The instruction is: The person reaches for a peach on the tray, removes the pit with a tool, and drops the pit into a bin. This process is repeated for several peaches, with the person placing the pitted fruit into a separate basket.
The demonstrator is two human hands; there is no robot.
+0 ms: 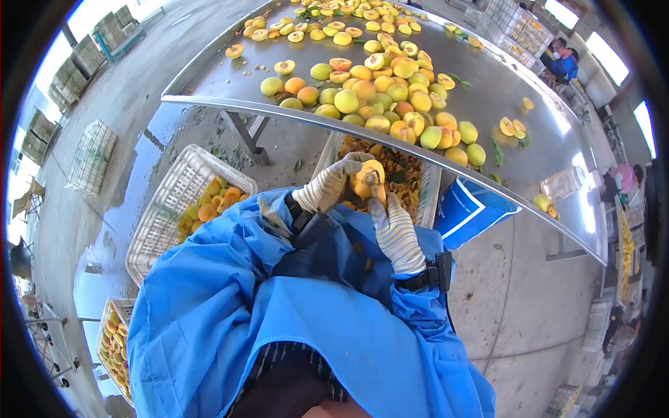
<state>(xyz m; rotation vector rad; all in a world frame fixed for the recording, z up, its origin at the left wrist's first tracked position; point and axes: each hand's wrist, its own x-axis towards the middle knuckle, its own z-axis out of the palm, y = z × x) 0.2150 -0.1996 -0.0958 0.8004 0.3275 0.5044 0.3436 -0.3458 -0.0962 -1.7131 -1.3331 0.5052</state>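
My left hand [326, 187], in a striped work glove, is closed round a yellow-orange peach half [365, 178] in front of my body. My right hand [398, 233], gloved the same way, grips a small tool whose curved metal end [375, 178] lies against the cut face of the fruit. The tool's handle is mostly hidden by my fingers. Under my hands stands a white crate [426, 196] with fruit scraps in it. Beyond them, whole and halved peaches [382, 87] are heaped on a metal table [293, 111].
A white crate [155, 209] holding peaches stands at my left, with another crate [108, 359] lower down. A blue container [474, 212] is under the table's edge at right. A clear jar [561, 182] lies on the table. People [563, 64] are at the far right.
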